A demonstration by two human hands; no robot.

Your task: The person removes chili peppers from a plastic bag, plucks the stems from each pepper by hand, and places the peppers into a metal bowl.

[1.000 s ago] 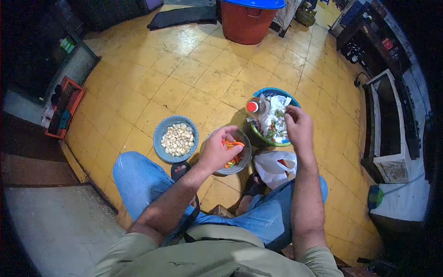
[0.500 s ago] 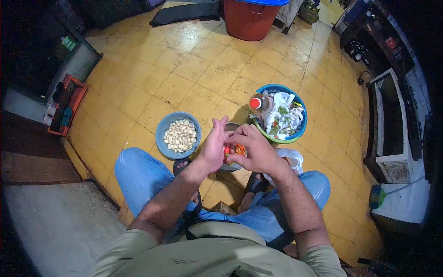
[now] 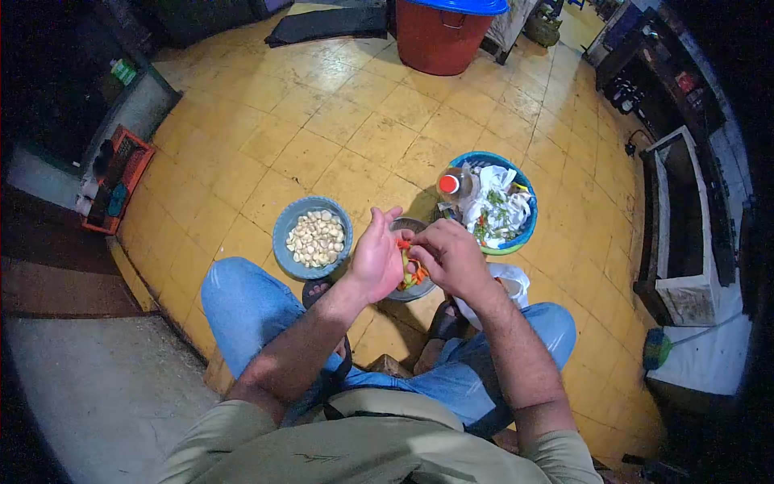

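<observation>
Over a grey bowl between my feet, my left hand is held palm inward, its fingers spread. My right hand is beside it, thumb and fingertips drawn together near a small red piece; whether they grip it is hard to see. Red, orange and yellow-green pieces lie in the bowl below, partly hidden by my hands. To the left stands a blue-grey bowl of pale, whitish pieces.
A blue and green basin with white plastic bags and a red-capped bottle is on the right. Near my right knee is a white bag. A red tub stands ahead, an orange crate far left.
My right hand has moved slightly right and its fingers have drawn together. More of the coloured pieces in the bowl show between my hands. My left hand has barely moved.
</observation>
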